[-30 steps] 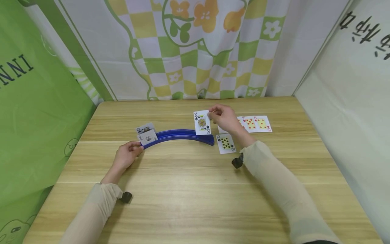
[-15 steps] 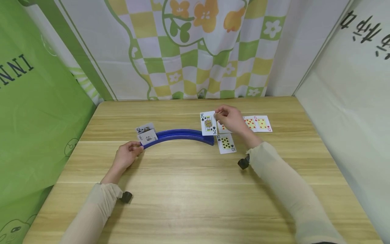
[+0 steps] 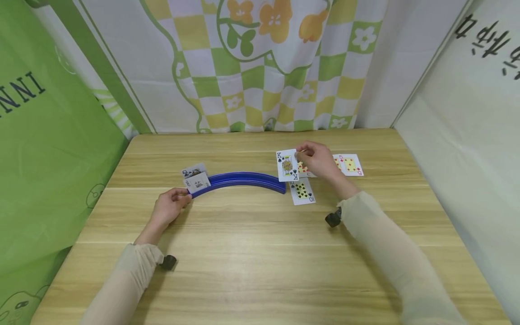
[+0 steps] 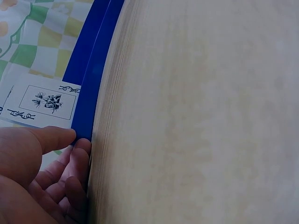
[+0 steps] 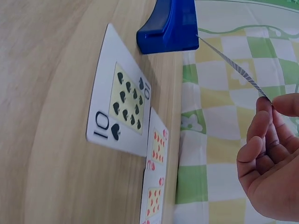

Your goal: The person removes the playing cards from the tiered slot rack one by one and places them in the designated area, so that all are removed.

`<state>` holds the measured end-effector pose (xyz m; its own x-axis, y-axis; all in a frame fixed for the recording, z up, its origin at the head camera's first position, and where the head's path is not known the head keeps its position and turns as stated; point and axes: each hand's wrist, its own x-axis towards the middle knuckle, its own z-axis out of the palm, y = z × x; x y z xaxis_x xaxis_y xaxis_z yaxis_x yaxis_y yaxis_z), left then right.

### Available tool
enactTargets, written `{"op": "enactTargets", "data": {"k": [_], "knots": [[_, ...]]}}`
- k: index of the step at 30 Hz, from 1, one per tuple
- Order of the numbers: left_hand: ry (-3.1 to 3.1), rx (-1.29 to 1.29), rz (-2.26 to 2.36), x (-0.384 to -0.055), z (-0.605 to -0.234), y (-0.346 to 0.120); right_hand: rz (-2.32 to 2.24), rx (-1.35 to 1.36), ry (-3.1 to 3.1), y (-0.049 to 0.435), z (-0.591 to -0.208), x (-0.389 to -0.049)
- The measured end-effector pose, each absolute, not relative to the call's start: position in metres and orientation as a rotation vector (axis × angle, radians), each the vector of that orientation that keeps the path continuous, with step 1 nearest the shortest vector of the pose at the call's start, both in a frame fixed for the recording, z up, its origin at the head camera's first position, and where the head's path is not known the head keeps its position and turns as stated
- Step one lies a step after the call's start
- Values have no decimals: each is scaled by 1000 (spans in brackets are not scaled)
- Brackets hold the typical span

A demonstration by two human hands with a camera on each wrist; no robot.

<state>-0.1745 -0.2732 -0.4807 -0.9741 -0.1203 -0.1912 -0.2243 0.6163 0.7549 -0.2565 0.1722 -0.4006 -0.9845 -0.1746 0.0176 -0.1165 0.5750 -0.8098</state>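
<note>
My left hand [image 3: 168,207] pinches the left end of a curved blue card holder [image 3: 239,183] between thumb and finger. Two cards stand at that end: a joker [image 3: 197,183] in front and a queen [image 3: 194,171] behind, partly covered. My right hand [image 3: 318,161] pinches the king of spades [image 3: 287,166] by its upper right edge, face toward me, at the holder's right end. In the right wrist view this card [image 5: 238,70] appears almost edge-on, its lower corner close to the blue holder [image 5: 175,28]. Whether they touch, I cannot tell.
A ten of spades [image 3: 302,193] lies face up beside the holder's right end. Behind it runs a row of red cards, ending in a five of diamonds [image 3: 350,165]; my right hand hides part of it. A patterned curtain [image 3: 276,81] hangs past the wooden table's [image 3: 243,253] back edge.
My right hand has moved rightward with the king of spades, from over the holder's right part to its very end. The left hand and the holder have stayed put.
</note>
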Motion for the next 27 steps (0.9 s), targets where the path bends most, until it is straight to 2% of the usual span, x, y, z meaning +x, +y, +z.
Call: {"op": "enactTargets", "data": {"k": [27], "knots": [[2712, -283, 1276, -174, -479, -273, -1371, -170, 2772, 212, -408, -249]]}}
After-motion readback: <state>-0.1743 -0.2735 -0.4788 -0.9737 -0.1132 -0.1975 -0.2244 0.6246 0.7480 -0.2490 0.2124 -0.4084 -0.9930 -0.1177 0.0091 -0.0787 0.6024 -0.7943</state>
